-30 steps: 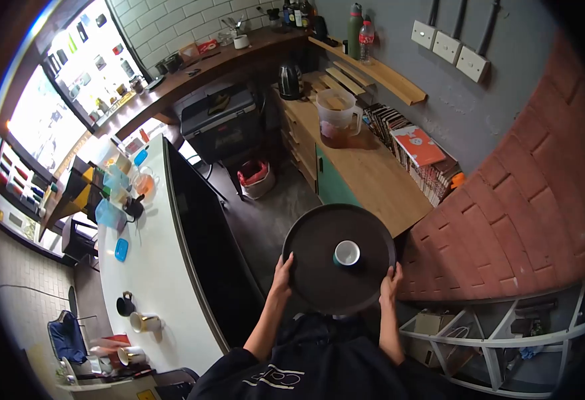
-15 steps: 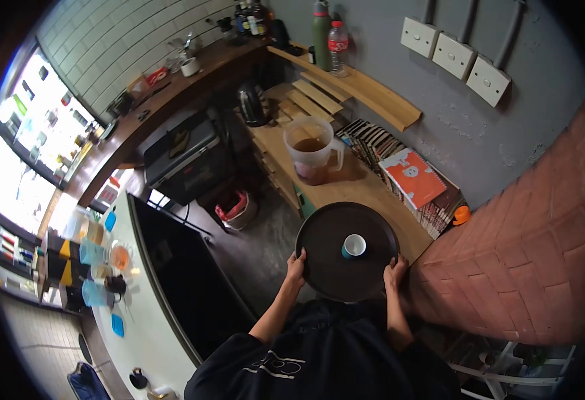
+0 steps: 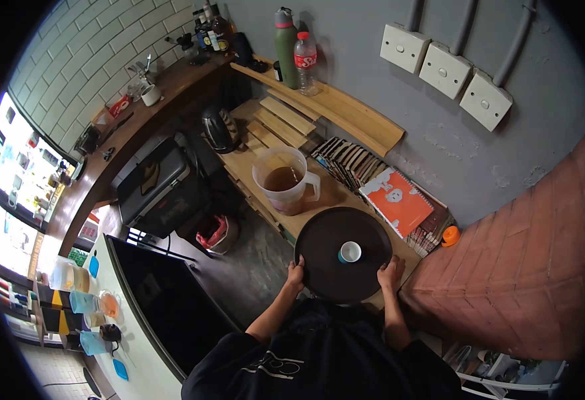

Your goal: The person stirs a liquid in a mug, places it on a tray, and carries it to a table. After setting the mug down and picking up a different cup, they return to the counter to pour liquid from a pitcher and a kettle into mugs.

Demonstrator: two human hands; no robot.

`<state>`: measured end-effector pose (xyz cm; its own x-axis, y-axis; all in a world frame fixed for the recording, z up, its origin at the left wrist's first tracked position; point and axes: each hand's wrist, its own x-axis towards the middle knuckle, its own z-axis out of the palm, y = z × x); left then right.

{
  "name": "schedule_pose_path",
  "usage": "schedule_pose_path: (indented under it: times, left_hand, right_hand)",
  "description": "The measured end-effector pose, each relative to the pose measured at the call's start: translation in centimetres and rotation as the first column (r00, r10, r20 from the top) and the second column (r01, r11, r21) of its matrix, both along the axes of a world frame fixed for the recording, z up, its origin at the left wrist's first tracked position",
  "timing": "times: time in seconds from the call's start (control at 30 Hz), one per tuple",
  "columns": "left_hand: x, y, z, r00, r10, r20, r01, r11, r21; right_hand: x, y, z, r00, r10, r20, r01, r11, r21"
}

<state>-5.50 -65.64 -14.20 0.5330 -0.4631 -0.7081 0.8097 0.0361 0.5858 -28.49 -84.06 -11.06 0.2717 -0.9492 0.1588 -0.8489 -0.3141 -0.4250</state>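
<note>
A round dark serving tray (image 3: pixel 326 230) is held in front of my body, over the near end of the wooden counter. My left hand (image 3: pixel 296 273) grips its left rim, and my right hand (image 3: pixel 390 273) is closed on the right rim. One small cup (image 3: pixel 350 252), white inside with a teal outside, stands upright on the tray right of its middle. Just beyond the tray, on the counter, is a translucent pitcher (image 3: pixel 286 200) with brown liquid in it and its handle to the right.
A spiral notebook (image 3: pixel 397 200) with an orange cover lies on stacked books along the grey wall. The black kettle (image 3: pixel 220 130) stands farther back. To my right rises a reddish brick structure (image 3: pixel 506 293). A white worktop (image 3: pixel 132 340) with containers is on the left, a bin (image 3: pixel 222 239) below.
The view has shifted, so the pitcher and counter appear farther left and lower. Both hands still hold the tray, which shows closer to the pitcher, with the cup still upright on it.
</note>
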Motion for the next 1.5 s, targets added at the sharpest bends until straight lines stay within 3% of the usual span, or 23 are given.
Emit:
schedule_pose_path:
  times: [0.07, 0.2, 0.27, 0.43, 0.5, 0.53, 0.6, 0.63, 0.77, 0.9, 1.0, 1.07, 1.2, 1.27, 1.3, 1.4, 1.5]
  left_hand:
    - [-0.2, -0.8, -0.1, 1.000, -0.007, 0.006, 0.007, 0.999, 0.036]
    - [-0.6, -2.3, -1.4, 0.998, -0.042, 0.056, 0.037, 0.995, 0.089]
    - [-0.8, -2.5, -0.6, 0.996, -0.064, 0.066, 0.056, 0.992, 0.115]
    - [-0.8, -2.5, -1.2, 0.990, -0.060, 0.124, 0.028, 0.970, 0.243]
    - [-0.5, -2.1, -1.2, 0.976, -0.190, 0.108, 0.166, 0.965, 0.201]
    - [-0.4, -1.9, -1.9, 0.980, -0.167, 0.107, 0.142, 0.968, 0.207]
    - [0.0, -1.6, -2.9, 0.960, -0.273, 0.058, 0.238, 0.909, 0.343]
    - [-0.4, -1.2, 0.8, 0.946, -0.317, 0.062, 0.275, 0.892, 0.358]
    - [-0.8, 0.9, 0.6, 0.927, -0.364, 0.092, 0.306, 0.875, 0.376]
    - [-0.5, 3.8, 0.0, 0.894, -0.400, 0.202, 0.295, 0.865, 0.406]
    - [0.4, 6.1, 3.0, 0.954, -0.262, 0.143, 0.217, 0.937, 0.274]
    - [1.3, 8.2, 4.3, 0.952, -0.247, 0.183, 0.242, 0.969, 0.047]
    - [2.8, 13.5, 11.2, 0.909, -0.156, 0.386, 0.175, 0.984, -0.014]
    - [3.3, 17.1, 13.9, 0.772, -0.130, 0.623, 0.127, 0.991, 0.050]
    - [3.7, 19.0, 15.0, 0.750, -0.092, 0.656, 0.079, 0.996, 0.048]
    - [4.3, 25.0, 16.8, 0.660, 0.029, 0.751, -0.057, 0.998, 0.012]
    - [3.7, 31.1, 18.2, 0.590, 0.157, 0.792, -0.270, 0.963, 0.010]
  right_hand:
    - [0.5, 0.1, 0.7, 0.998, 0.012, -0.057, -0.017, 0.996, -0.084]
    - [2.2, 0.4, 2.7, 0.984, 0.179, 0.025, -0.180, 0.981, 0.067]
    - [3.1, 0.5, 1.8, 0.890, 0.283, 0.358, -0.376, 0.899, 0.224]
    - [5.7, 0.7, 0.5, 0.791, 0.354, 0.498, -0.477, 0.867, 0.142]
    - [7.0, 0.7, 0.4, 0.770, 0.346, 0.537, -0.473, 0.873, 0.116]
    - [7.4, 0.8, 0.4, 0.761, 0.361, 0.539, -0.494, 0.861, 0.121]
    - [7.9, 1.2, 0.5, 0.810, 0.246, 0.532, -0.419, 0.877, 0.233]
    - [8.1, 1.3, 0.2, 0.814, 0.267, 0.516, -0.402, 0.900, 0.168]
    - [8.0, 1.7, 0.7, 0.840, 0.280, 0.465, -0.375, 0.919, 0.124]
    - [8.8, 2.3, 1.2, 0.807, 0.263, 0.529, -0.394, 0.907, 0.150]
    - [11.0, 4.2, 2.9, 0.776, 0.305, 0.552, -0.422, 0.901, 0.096]
    - [13.3, 6.0, 4.0, 0.741, 0.377, 0.556, -0.505, 0.858, 0.092]
    - [19.9, 11.7, 6.8, 0.512, 0.625, 0.590, -0.800, 0.596, 0.063]
    - [23.1, 16.1, 9.2, 0.390, 0.693, 0.606, -0.900, 0.426, 0.093]
    - [24.6, 18.3, 10.6, 0.286, 0.765, 0.577, -0.946, 0.320, 0.046]
    - [28.2, 25.8, 12.7, 0.026, 0.804, 0.593, -0.999, 0.042, -0.013]
    - [29.8, 33.9, 14.8, -0.148, 0.819, 0.554, -0.988, -0.145, -0.049]
